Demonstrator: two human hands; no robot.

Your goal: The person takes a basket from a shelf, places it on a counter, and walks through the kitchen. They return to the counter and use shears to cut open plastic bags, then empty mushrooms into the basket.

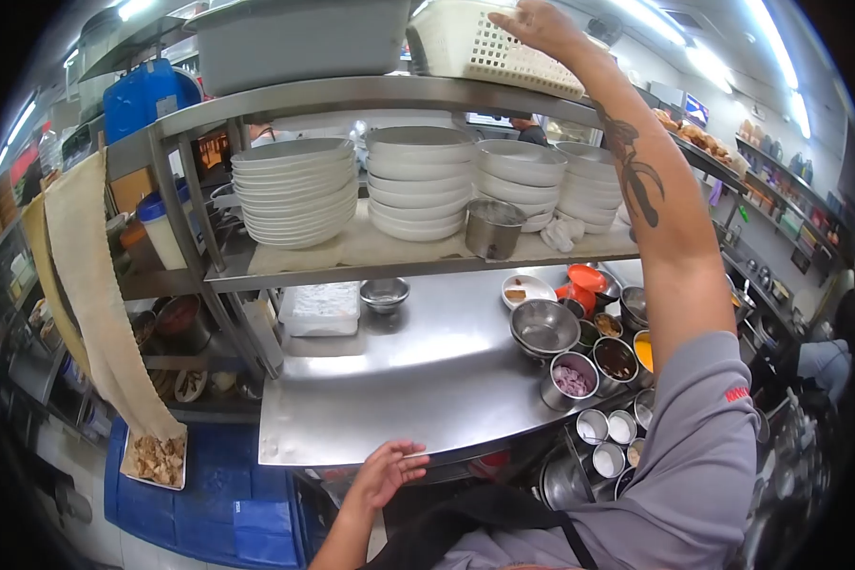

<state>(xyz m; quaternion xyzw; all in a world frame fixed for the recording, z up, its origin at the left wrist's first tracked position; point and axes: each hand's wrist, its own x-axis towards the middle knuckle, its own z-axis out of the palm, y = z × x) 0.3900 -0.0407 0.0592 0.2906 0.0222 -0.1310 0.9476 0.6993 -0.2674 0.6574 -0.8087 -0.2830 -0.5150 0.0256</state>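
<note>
My right hand [539,30] is raised high at the top edge of the head view, over the near side of a white perforated plastic basket [503,59] on the top shelf. Its visible fingers stretch toward the left across the basket, and part of the hand is cut off by the frame. My left hand [387,472] hangs low by the front edge of the steel counter [380,380]. Its fingers are loosely bent and apart, with nothing in them.
Stacks of white plates [293,195] and bowls [420,180] fill the middle shelf, beside a steel pot [494,228]. Ingredient containers, one with chopped onion [571,380], crowd the counter's right side. A white tub [321,310] stands at left. Another person [822,366] is far right.
</note>
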